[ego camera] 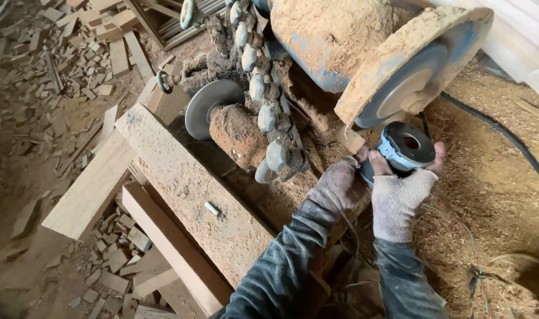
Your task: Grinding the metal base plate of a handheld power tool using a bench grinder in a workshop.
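Right hand, gloved, has its grip closed around a round grey-and-black fitting, open end facing up and far, long axis near-to-far. Left hand, gloved, presses just left of it; grip state cannot be told. Sawdust-caked machine beyond; bench to the left.

My left grip hides its own fingertips behind the round motor part. My right grip covers that part's lower side. Sawdust cakes the blue machine housing, concealing most of its surface. The black cable runs off the right edge. My sleeves are cut off by the bottom edge. Scrap wood pieces top left are too small to tell apart.
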